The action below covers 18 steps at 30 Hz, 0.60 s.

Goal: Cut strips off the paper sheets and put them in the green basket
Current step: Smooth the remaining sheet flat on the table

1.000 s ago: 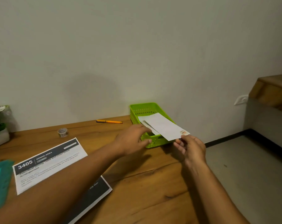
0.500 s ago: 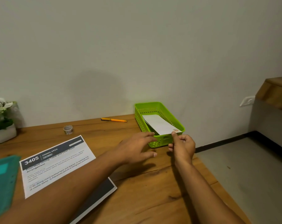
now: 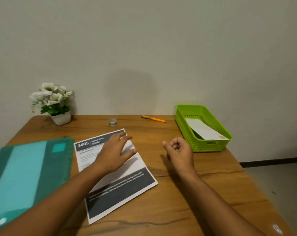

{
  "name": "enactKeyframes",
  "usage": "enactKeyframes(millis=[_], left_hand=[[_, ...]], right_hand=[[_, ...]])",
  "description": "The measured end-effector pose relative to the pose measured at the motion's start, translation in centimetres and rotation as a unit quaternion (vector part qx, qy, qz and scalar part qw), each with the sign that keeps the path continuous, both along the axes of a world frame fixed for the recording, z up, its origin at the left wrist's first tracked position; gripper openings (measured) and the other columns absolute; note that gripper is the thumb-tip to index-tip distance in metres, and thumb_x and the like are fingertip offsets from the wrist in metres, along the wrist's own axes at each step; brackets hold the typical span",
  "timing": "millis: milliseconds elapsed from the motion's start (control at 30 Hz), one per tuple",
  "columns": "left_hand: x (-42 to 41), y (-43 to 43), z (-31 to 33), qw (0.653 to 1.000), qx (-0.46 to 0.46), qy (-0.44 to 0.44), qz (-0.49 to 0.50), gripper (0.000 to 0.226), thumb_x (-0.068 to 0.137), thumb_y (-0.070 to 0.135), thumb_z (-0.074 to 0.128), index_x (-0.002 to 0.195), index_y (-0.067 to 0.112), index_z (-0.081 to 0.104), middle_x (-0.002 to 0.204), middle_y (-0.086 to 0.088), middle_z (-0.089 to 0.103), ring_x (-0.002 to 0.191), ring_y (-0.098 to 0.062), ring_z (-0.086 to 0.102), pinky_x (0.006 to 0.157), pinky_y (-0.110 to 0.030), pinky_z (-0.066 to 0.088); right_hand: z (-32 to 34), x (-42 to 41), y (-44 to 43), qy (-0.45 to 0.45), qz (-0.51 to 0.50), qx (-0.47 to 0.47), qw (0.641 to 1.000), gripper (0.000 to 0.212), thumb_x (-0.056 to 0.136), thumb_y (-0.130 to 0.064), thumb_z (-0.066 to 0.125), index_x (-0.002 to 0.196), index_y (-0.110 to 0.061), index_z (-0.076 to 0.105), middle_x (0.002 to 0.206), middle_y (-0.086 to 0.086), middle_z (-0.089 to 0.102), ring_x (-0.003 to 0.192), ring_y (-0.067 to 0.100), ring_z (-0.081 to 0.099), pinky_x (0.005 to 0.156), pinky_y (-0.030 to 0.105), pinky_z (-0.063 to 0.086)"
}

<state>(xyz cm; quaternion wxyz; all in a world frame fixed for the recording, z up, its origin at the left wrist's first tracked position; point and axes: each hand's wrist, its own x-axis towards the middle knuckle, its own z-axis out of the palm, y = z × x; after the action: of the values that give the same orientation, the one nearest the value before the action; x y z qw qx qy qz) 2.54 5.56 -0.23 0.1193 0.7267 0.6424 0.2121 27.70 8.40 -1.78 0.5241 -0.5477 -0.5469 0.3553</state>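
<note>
Lime-green perforated basket (image 3: 181, 123), white strip (image 3: 204, 129), teal folder (image 3: 25, 171), orange pen (image 3: 154, 119)

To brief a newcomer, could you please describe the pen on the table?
Find the far edge of the wooden table by the wall. Left of the green basket lies the pen: slim and orange, unlike the round tape roll further left.
</note>
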Motion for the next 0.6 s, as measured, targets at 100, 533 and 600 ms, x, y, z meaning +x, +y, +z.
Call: enactKeyframes(millis=[100, 533, 600], left_hand=[[-3.4, -1.4, -1.0, 0.993, -0.038, 0.07, 0.092, 0.081, 0.093, 0.075, 0.039, 0.157, 0.026, 0.034, 0.166, -0.008, 0.025, 0.153, -0.028, 0.018, 0.123, -0.052, 0.021], [-1.0, -1.6, -3.7, 0.986, -0.087, 0.145, -0.013, 0.062, 0.108, 0.054, 0.017, 0.164, 0.03, 0.004, 0.172, -0.002, -0.007, 0.157, -0.02, -0.014, 0.128, -0.045, -0.005], [-1.2, -1.2, -3.8, 0.985, -0.08, 0.154, -0.025, 0.062, 0.108, 0.054, 0.017, 0.164, 0.03, 0.004, 0.172, 0.0, -0.005, 0.158, -0.02, -0.011, 0.128, -0.044, -0.002]], right_hand=[[-0.6, -3.3, 0.0, -0.057, 0.042, -0.011, 0.997, 0.033, 0.087, -0.032, 0.08, 0.074, -0.014, 0.056, 0.064, 0.017, 0.061, 0.055, 0.021, 0.054, 0.054, 0.045, 0.05], [-2.6, -6.8, -2.2, -0.492, 0.284, 0.102, 0.817, 0.072, 0.1, -0.064, 0.041, 0.158, -0.02, 0.036, 0.164, 0.002, 0.036, 0.153, 0.02, 0.027, 0.123, 0.042, 0.025], [-3.2, -6.3, -2.2, -0.527, 0.295, 0.082, 0.793, 0.079, 0.103, -0.068, 0.025, 0.165, -0.02, 0.019, 0.174, 0.003, 0.013, 0.16, 0.021, 0.004, 0.13, 0.045, 0.007]])
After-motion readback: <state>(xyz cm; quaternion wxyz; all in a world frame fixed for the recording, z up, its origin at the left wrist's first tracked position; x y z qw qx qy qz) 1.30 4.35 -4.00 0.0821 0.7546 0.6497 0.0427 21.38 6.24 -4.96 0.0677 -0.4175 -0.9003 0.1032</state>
